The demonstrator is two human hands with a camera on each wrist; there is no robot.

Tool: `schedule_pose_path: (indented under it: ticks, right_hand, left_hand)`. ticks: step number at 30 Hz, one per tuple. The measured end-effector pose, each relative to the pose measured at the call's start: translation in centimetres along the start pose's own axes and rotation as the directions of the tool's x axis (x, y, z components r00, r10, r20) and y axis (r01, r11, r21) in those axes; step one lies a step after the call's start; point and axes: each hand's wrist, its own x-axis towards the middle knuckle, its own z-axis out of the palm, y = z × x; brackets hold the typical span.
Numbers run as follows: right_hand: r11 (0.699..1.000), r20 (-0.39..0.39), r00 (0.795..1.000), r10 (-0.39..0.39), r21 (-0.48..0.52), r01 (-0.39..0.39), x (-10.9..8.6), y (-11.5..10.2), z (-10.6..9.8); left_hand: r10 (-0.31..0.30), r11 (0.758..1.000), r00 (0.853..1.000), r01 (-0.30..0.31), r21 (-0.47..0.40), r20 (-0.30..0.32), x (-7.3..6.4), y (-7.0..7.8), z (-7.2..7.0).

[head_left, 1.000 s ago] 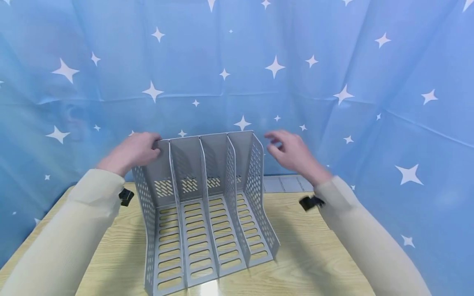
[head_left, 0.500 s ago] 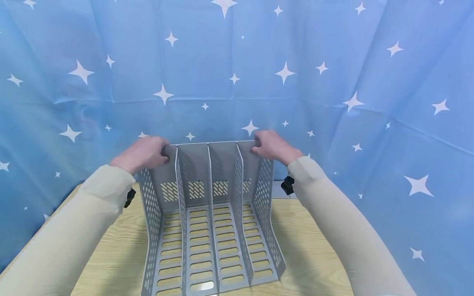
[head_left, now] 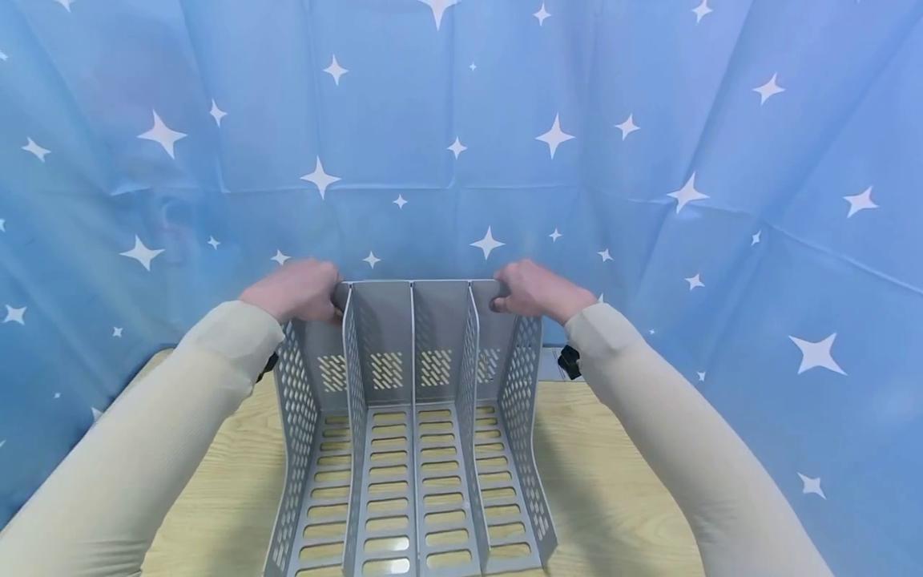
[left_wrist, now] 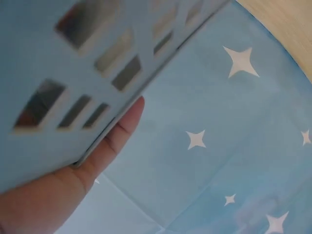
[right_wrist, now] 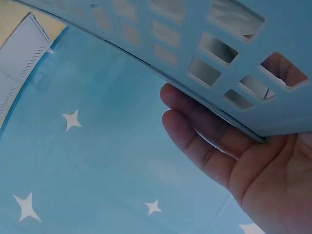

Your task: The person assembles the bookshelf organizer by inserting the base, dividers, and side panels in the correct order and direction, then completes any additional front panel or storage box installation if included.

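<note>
A grey plastic file rack (head_left: 382,320) with perforated side walls, upright dividers and slotted floors stands at the centre of the head view. Its front end runs past the lower frame edge. My left hand (head_left: 303,290) grips the top of the back at the left corner. At the opposite corner my right hand (head_left: 537,290) holds the same top edge, thumb on the inner side. Fingers of the left hand (left_wrist: 63,190) lie along the edge of the perforated side panel (left_wrist: 44,146) in the left wrist view. The right wrist view has fingers (right_wrist: 209,161) beneath the other panel's edge.
The rack is over a light wood-grain table (head_left: 613,449). A flat grey ribbed piece (head_left: 551,365) lies at the table's back edge, partly hidden by the right wrist. Close behind hangs a blue curtain (head_left: 461,96) with white stars.
My right hand has come in from the right and taken hold of the rack's top right corner. The rack has turned from skewed to nearly square, and my left hand has shifted right with it.
</note>
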Motion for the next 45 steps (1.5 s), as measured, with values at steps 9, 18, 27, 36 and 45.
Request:
schedule_pose_path:
  ticks: [9,18,27,36,45]
  right_hand:
    - [0.997,-0.02,0.998,-0.06,-0.05,0.059,0.6,-0.6,-0.1]
    - [0.996,0.04,0.998,-0.058,-0.061,0.06,1.1,-1.1,-1.0]
    - [0.994,0.052,0.993,-0.109,0.032,0.108,2.1,-0.8,-0.1]
    - [0.985,0.035,0.991,-0.131,0.119,0.126,2.6,0.4,0.9]
    - [0.95,0.151,0.98,-0.132,0.302,0.081,2.7,1.5,0.4]
  left_hand:
    - [-0.054,0.998,0.997,0.056,-0.024,0.052,0.0,-0.9,0.8]
    - [-0.057,0.997,0.996,0.06,-0.04,0.063,0.1,-0.9,0.3]
    - [-0.014,1.0,0.999,0.014,-0.008,0.048,0.1,-0.8,0.5]
    - [-0.013,1.0,0.999,0.013,0.001,0.045,0.5,-0.2,0.4]
    - [0.02,0.999,0.999,-0.021,0.034,0.032,0.6,0.6,-0.5]
